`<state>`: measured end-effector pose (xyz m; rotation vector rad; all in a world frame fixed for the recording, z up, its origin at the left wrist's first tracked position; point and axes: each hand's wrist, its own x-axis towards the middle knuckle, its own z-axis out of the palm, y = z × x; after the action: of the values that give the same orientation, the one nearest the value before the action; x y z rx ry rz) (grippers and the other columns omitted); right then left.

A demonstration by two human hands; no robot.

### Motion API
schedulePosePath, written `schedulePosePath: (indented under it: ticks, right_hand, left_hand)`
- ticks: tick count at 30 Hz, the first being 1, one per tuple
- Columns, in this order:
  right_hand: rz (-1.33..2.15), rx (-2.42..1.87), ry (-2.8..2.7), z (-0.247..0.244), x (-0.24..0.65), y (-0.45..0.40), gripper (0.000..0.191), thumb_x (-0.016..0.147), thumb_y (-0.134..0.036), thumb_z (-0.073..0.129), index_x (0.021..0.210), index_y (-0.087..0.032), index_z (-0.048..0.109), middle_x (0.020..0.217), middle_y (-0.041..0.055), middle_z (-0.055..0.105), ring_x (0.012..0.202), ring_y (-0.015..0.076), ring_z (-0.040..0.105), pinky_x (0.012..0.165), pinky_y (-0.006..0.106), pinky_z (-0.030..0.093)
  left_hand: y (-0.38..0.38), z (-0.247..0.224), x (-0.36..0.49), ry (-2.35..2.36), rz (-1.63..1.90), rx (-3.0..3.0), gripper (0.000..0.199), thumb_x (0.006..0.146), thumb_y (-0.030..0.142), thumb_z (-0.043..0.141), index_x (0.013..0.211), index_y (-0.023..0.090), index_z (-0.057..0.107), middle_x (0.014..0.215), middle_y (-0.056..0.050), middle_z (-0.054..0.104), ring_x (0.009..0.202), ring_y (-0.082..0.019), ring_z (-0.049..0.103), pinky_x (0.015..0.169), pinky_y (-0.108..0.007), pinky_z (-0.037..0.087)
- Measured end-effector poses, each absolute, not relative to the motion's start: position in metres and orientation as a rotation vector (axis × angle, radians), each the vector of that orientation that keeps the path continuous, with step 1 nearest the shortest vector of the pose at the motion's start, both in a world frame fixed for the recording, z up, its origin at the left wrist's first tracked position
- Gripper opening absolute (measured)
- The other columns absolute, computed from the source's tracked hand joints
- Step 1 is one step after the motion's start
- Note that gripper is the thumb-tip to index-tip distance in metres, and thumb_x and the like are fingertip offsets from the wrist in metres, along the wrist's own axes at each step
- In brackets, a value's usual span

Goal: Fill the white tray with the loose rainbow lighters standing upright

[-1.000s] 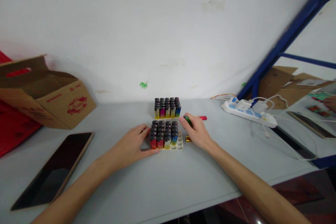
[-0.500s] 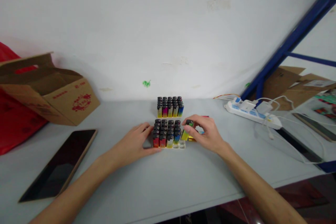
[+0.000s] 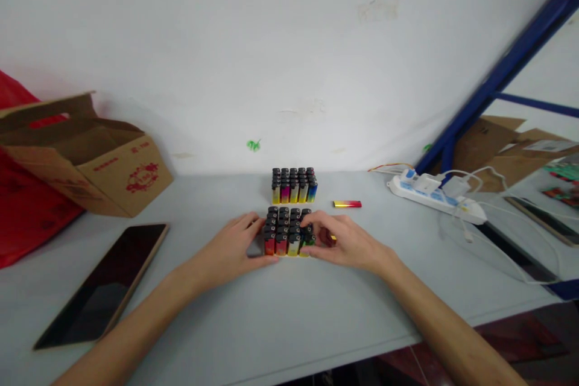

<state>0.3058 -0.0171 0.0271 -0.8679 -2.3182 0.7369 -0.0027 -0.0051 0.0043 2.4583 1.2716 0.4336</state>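
Observation:
A near block of black-topped lighters [image 3: 281, 235] stands upright in rows in a pale tray [image 3: 293, 256], which is mostly hidden under them. My left hand [image 3: 237, 241] is curved round the block's left side, thumb at the front corner and fingers farther back, holding the tray. At the front right of the block, my right hand [image 3: 344, 240] has its thumb and fingers on a green-and-yellow lighter [image 3: 308, 242], now upright in the front row. That hand hides the tray's right end. Partly covered by it is a yellow-and-red lighter [image 3: 333, 238].
Behind is a second block of lighters [image 3: 294, 187]. A yellow-and-red lighter [image 3: 347, 204] lies to its right. A dark tablet [image 3: 102, 283] and an open cardboard box [image 3: 122, 172] are on the left. A white power strip [image 3: 436, 198] with cables sits at the right.
My right hand has brought the green-and-yellow lighter left and down into the front spot of the near tray. The yellow-and-red lighter behind has come into fuller view. My left hand stays put.

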Motion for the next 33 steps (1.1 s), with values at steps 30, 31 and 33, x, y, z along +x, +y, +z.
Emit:
schedulePosePath:
  ticks: [30,31,33]
  right_hand:
    - [0.939,-1.092,-1.428,0.015,0.355,0.04,0.052,0.083,-0.07,0.09,0.098,-0.024,0.073,0.093,0.0035,0.078,0.087,0.0213,0.072,0.08,0.035,0.061]
    - [1.023,-1.05,-1.333,0.016,0.35,0.039,0.051,0.08,-0.068,0.093,0.097,-0.024,0.072,0.099,0.0043,0.08,0.095,0.0227,0.075,0.087,0.038,0.063]
    - [1.183,-0.976,-1.177,0.017,0.34,0.035,0.053,0.076,-0.065,0.098,0.097,-0.026,0.069,0.108,0.0053,0.083,0.105,0.0248,0.077,0.097,0.043,0.063]
  left_hand:
    - [-0.002,-0.007,-0.007,1.292,0.469,2.512,0.063,0.093,0.077,0.076,0.124,0.022,0.076,0.128,-0.014,0.075,0.117,-0.035,0.073,0.108,-0.049,0.061]
    - [-0.002,-0.006,-0.006,1.288,0.477,2.512,0.062,0.093,0.077,0.076,0.123,0.023,0.076,0.127,-0.014,0.075,0.116,-0.035,0.073,0.107,-0.049,0.062]
    - [-0.003,-0.005,-0.006,1.282,0.481,2.508,0.059,0.094,0.076,0.076,0.122,0.024,0.076,0.127,-0.013,0.076,0.115,-0.034,0.074,0.105,-0.048,0.062]
